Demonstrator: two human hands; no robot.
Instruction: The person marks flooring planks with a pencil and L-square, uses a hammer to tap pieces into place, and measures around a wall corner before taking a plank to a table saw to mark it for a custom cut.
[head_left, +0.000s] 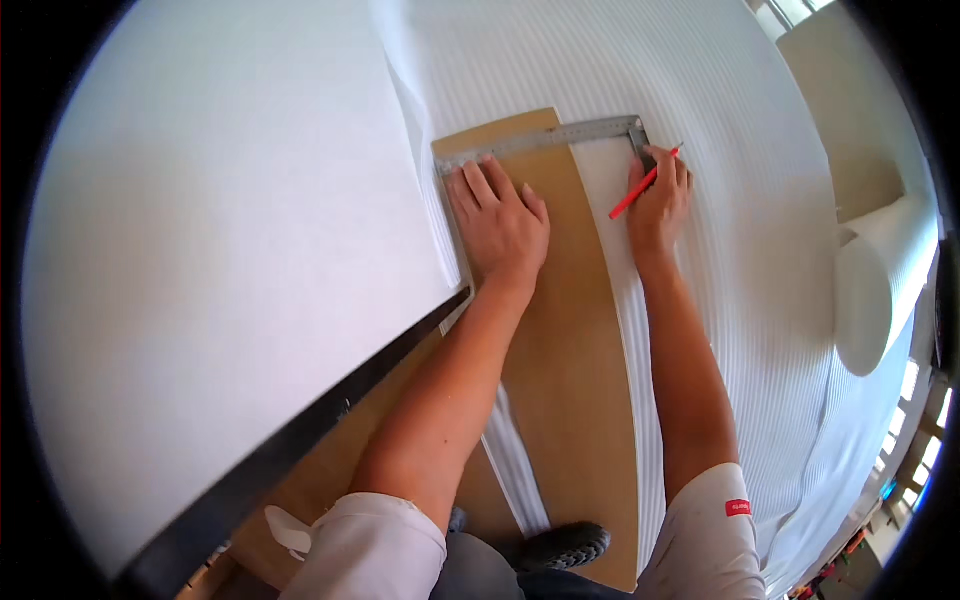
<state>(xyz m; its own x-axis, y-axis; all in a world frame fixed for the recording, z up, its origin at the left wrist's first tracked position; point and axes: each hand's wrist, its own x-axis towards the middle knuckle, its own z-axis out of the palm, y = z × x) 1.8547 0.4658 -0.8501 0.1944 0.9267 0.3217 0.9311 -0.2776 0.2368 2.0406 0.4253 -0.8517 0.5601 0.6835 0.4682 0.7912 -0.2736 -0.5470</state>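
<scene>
The metal square (598, 130) lies near the upper middle of my view, its long blade crossing the far end of a long brown board (560, 300) and running past the board's right edge. Its short dark arm bends back toward the wearer at the right end.

I see the left hand (508, 228) laid palm down on the board, spread and grasping nothing, with its fingertips at the blade's near edge; whether they press on the metal I can't tell. The right hand (662, 205) is closed around a red pencil (632, 199), which slants up to the right across the fingers. Its thumb side sits against the square's short arm, though I can't make out how firmly.

Under the board I have a white ribbed sheet (760, 250), spreading far off to the right. On the left, a big smooth white panel (230, 220) with a black edge strip (320, 430) comes close to the board. A curled white roll (868, 290) lies at the far right. Low down I get white sleeves (700, 530) and a dark shoe (570, 545) beside the board.
</scene>
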